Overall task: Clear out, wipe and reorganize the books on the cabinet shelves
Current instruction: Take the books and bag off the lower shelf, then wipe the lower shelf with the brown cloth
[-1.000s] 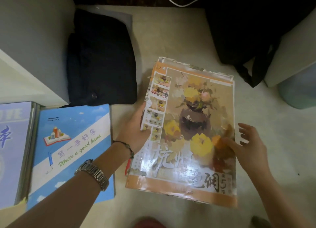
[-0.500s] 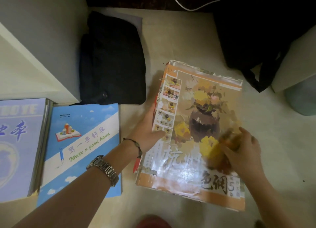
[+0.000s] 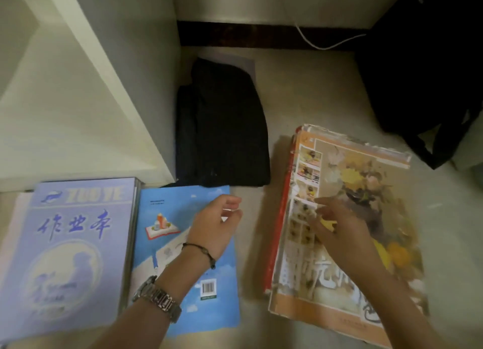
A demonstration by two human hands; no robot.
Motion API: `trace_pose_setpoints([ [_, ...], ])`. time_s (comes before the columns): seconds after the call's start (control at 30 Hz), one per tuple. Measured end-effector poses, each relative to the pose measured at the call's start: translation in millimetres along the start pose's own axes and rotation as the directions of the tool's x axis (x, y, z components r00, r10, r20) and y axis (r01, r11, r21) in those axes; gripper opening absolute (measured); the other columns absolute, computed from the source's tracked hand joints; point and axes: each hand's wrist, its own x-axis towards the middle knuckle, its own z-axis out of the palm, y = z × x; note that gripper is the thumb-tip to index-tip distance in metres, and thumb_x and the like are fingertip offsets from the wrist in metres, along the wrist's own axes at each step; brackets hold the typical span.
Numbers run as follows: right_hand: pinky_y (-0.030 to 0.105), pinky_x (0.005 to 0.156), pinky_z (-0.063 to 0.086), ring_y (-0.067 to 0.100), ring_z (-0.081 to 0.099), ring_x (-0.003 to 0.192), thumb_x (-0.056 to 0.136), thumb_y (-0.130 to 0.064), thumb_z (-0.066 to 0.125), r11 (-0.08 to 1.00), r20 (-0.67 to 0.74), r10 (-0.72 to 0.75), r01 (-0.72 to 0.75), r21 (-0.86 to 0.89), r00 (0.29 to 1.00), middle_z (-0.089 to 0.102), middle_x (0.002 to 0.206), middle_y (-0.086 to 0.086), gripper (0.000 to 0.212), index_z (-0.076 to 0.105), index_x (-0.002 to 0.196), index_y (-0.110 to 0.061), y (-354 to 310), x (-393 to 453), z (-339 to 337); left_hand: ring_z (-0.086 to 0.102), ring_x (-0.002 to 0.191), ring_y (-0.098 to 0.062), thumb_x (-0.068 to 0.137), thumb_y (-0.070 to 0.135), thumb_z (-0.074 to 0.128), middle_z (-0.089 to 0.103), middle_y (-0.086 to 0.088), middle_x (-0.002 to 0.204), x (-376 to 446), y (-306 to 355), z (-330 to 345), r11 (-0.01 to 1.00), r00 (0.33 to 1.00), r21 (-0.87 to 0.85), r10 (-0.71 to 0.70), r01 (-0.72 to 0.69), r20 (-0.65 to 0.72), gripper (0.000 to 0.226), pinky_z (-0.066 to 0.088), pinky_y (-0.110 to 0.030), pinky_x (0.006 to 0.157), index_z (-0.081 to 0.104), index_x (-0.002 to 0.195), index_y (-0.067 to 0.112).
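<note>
I see my left hand [image 3: 213, 224] has let go of the flower-cover book stack [image 3: 347, 233], hovering loosely curled, empty; right hand [image 3: 337, 223] rests open on it—stack set down.

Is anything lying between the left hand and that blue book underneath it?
Nothing visible. The left hand hovers right over the blue book, fingers loosely curled and holding nothing, and no other object lies between them.

Purple workbook [image 3: 70, 249], far left: "ZUO YE" in caps at top, w/ 3 big blue Chinese chars below, 作业本. Blue book [image 3: 183, 244] beside it: barcode label near bottom, digits too small to read. Painting book [image 3: 347, 231] at right: large white Chinese title chars, partly covered by arm, blurred, can't read.
</note>
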Motion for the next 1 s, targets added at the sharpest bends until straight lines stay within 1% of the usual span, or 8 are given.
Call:
trace_pose_setpoints([
  [0.07, 0.034, 0.082, 0.051, 0.013, 0.058, 0.101, 0.091, -0.027, 0.061, 1.000, -0.007, -0.006, 0.006, 0.024, 1.000, 0.059, 0.103, -0.010, 0.034, 0.054, 0.124, -0.025, -22, -3, 0, 0.059, 0.092, -0.004, 0.090, 0.013, 0.058, 0.063, 0.007, 0.099, -3, 6, -14, 1.000, 1.000, 0.008, -0.019, 0.019, 0.006, 0.016, 0.041, -0.004, 0.073, 0.059, 0.101, 0.024],
  [0.17, 0.030, 0.083, 0.049, 0.010, 0.058, 0.101, 0.091, -0.027, 0.061, 0.999, -0.003, -0.002, 0.002, 0.039, 1.000, 0.061, 0.107, -0.008, 0.034, 0.054, 0.124, -0.024, -51, -15, -11, 0.055, 0.088, 0.006, 0.091, 0.013, 0.057, 0.061, 0.015, 0.094, -20, 28, -30, 1.000, 1.000, 0.009, -0.010, 0.010, -0.002, 0.015, 0.037, 0.003, 0.069, 0.059, 0.099, 0.025],
  [0.3, 0.029, 0.083, 0.050, 0.010, 0.060, 0.098, 0.090, -0.026, 0.063, 0.997, -0.004, 0.016, -0.016, 0.072, 1.000, 0.062, 0.104, -0.008, 0.035, 0.054, 0.124, -0.022, -82, -42, -44, 0.056, 0.084, 0.007, 0.090, 0.008, 0.058, 0.060, 0.019, 0.093, -49, 65, -47, 0.998, 0.999, -0.059, -0.038, 0.035, -0.039, 0.016, 0.038, 0.002, 0.068, 0.061, 0.094, 0.024],
  [0.57, 0.034, 0.082, 0.053, 0.008, 0.062, 0.094, 0.088, -0.022, 0.065, 0.987, -0.013, 0.089, -0.087, 0.134, 0.996, 0.067, 0.104, -0.008, 0.032, 0.059, 0.120, -0.022, -136, -120, -154, 0.057, 0.093, 0.001, 0.091, 0.012, 0.057, 0.064, 0.016, 0.101, -127, 167, -93, 0.976, 0.988, -0.155, -0.145, 0.151, 0.052, 0.015, 0.040, 0.000, 0.069, 0.064, 0.093, 0.024],
  [0.67, 0.035, 0.083, 0.053, 0.009, 0.062, 0.095, 0.089, -0.021, 0.064, 0.974, 0.012, 0.114, -0.114, 0.198, 0.993, 0.066, 0.104, -0.008, 0.031, 0.058, 0.119, -0.023, -171, -150, -202, 0.057, 0.091, 0.008, 0.091, 0.013, 0.057, 0.063, 0.018, 0.099, -162, 223, -124, 0.965, 0.982, -0.186, -0.179, 0.186, 0.054, 0.013, 0.044, -0.007, 0.071, 0.065, 0.097, 0.021],
  [0.73, 0.033, 0.083, 0.053, 0.008, 0.061, 0.095, 0.089, -0.018, 0.064, 0.964, 0.025, 0.120, -0.123, 0.237, 0.992, 0.064, 0.101, -0.010, 0.029, 0.057, 0.117, -0.024, -199, -171, -237, 0.056, 0.085, 0.018, 0.091, 0.011, 0.058, 0.063, 0.019, 0.097, -187, 263, -145, 0.962, 0.984, -0.205, -0.175, 0.180, 0.039, 0.014, 0.044, -0.009, 0.073, 0.065, 0.093, 0.023],
  [0.8, 0.029, 0.082, 0.052, 0.006, 0.061, 0.095, 0.089, -0.017, 0.064, 0.959, 0.041, 0.106, -0.113, 0.258, 0.994, 0.064, 0.102, -0.011, 0.030, 0.057, 0.117, -0.024, -228, -193, -272, 0.053, 0.082, 0.025, 0.090, 0.009, 0.058, 0.064, 0.017, 0.097, -212, 304, -166, 0.963, 0.986, -0.214, -0.163, 0.166, 0.033, 0.015, 0.042, -0.002, 0.068, 0.065, 0.090, 0.022],
  [1.0, 0.012, 0.074, 0.046, 0.002, 0.060, 0.094, 0.090, -0.019, 0.062, 0.936, 0.060, 0.096, -0.110, 0.333, 0.994, 0.063, 0.103, -0.013, 0.024, 0.056, 0.112, -0.028, -307, -255, -374, 0.059, 0.086, 0.011, 0.090, 0.012, 0.059, 0.066, 0.013, 0.098, -265, 434, -223, 0.957, 0.987, -0.244, -0.145, 0.156, 0.065, 0.013, 0.044, -0.005, 0.071, 0.066, 0.092, 0.022],
])
